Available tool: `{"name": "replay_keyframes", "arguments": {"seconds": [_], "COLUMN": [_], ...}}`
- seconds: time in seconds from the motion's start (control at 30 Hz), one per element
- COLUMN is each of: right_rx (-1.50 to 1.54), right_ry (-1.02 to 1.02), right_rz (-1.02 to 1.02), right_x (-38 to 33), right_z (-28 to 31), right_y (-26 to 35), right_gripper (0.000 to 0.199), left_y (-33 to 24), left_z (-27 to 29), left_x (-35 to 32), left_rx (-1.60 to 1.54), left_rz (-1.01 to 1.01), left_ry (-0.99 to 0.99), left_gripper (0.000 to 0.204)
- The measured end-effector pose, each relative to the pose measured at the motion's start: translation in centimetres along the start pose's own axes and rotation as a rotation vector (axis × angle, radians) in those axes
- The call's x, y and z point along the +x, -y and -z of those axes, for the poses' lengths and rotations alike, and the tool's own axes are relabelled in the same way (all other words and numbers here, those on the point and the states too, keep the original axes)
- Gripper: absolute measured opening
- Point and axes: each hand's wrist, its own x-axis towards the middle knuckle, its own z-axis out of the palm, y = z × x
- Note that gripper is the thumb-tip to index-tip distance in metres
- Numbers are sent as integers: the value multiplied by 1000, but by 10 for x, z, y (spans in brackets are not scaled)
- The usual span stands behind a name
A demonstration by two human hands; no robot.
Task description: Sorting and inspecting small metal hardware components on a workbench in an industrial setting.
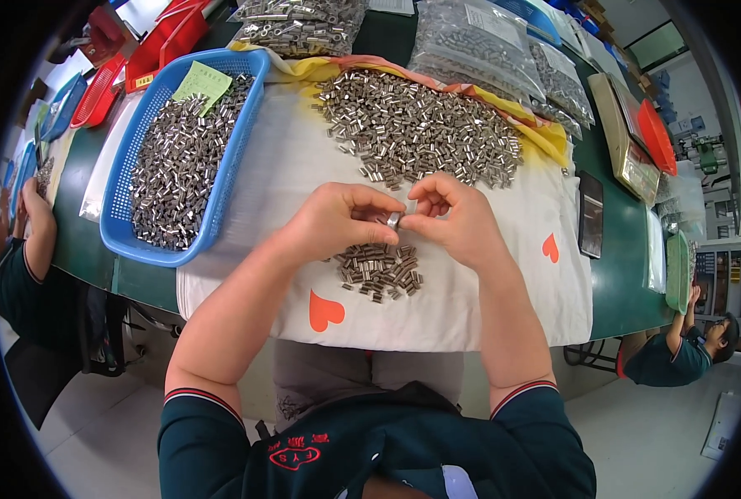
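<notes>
The person's left hand (329,220) pinches a short metal cylinder (394,221) between nearly closed thumb and forefinger, just beyond the small heap (379,273) of similar pieces. The right hand (460,220) meets it with its thumb, fingers curled; whether they also grip cannot be told. Beyond the heap spreads a larger mound (424,125); left of it stands a blue perforated basket (227,179); right, a black smartphone (590,214).

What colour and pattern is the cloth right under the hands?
The cloth is white with orange-red hearts; it shows best in the head view.
</notes>
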Motion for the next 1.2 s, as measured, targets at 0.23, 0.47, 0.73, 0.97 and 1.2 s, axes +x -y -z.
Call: {"name": "replay_keyframes", "arguments": {"seconds": [0.23,0.47,0.73,0.97,1.2], "right_rx": [-437,-669,-105,-352,-34], "right_ry": [-156,-99,-73,-136,-23], "right_rz": [342,309,171,413,275], "right_x": [17,11,0,-5,-3], "right_z": [-13,-17,-10,-14,-8], "right_y": [-17,-12,5,4,5], "right_gripper": [7,5,6,9,11], "left_y": [-7,-6,0,5,5], "left_z": [-3,0,4,2,2], "left_x": [-6,-3,2,5,5], "left_rx": [265,64,-308,-240,-192], "left_rz": [-130,-47,-3,-14,8], "left_ry": [164,64,-61,-57,-83], "left_gripper": [35,33,32,32,34]}}
